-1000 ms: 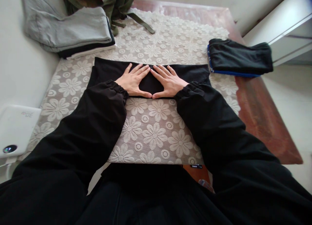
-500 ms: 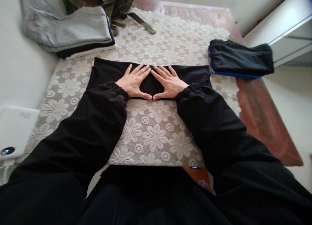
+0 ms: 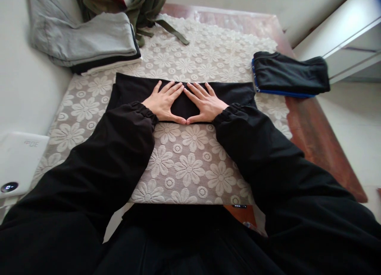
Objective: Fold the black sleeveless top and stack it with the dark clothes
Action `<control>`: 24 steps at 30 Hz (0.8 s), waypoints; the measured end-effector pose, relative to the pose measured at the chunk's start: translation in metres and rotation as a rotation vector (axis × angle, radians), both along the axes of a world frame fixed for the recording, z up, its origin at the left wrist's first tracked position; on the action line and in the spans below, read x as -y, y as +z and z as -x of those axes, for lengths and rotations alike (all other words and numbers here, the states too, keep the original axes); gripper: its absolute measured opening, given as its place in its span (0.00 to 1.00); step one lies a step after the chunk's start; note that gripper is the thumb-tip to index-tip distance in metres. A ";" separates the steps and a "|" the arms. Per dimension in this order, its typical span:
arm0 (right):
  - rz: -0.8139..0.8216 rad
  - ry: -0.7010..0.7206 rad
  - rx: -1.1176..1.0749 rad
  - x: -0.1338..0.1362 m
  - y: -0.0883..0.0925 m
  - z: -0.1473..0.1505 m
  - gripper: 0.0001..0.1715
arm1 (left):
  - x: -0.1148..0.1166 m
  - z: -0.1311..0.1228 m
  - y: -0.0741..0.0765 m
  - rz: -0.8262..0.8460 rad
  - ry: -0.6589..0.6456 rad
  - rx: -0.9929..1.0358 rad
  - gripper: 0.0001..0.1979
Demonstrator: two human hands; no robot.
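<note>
A long black folded garment (image 3: pixel 127 90) lies across the floral lace tablecloth (image 3: pixel 184 164). My left hand (image 3: pixel 163 102) and my right hand (image 3: pixel 204 103) rest flat on its middle, fingers stretched out and spread. The thumbs and forefingers touch, framing a patch of black cloth between them. Both arms wear black sleeves with gathered cuffs. Neither hand grips anything.
A stack of folded grey, black and white clothes (image 3: pixel 89 41) sits at the back left, with an olive and red heap (image 3: pixel 133 5) behind it. A folded black garment with blue trim (image 3: pixel 290 74) lies at the right. The brown table edge (image 3: pixel 324 148) runs along the right. A white device (image 3: pixel 18 160) is at left.
The hands stay flat in the same place on the black garment. Only the view has shifted slightly.
</note>
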State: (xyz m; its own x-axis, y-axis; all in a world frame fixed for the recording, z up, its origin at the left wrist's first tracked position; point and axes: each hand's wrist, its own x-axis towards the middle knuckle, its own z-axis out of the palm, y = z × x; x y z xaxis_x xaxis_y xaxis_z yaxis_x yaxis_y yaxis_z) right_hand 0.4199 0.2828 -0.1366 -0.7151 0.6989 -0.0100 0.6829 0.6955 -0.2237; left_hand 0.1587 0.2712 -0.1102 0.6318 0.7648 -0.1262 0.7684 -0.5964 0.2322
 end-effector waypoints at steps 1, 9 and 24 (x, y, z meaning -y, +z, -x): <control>-0.003 0.002 0.002 0.000 0.000 0.000 0.77 | 0.001 -0.001 0.001 -0.007 0.001 -0.007 0.70; 0.010 0.018 -0.024 -0.002 -0.001 -0.004 0.78 | 0.001 0.002 0.000 -0.021 -0.025 -0.031 0.69; 0.031 0.003 -0.018 0.002 0.005 -0.001 0.80 | -0.003 0.004 -0.006 -0.002 -0.043 0.018 0.72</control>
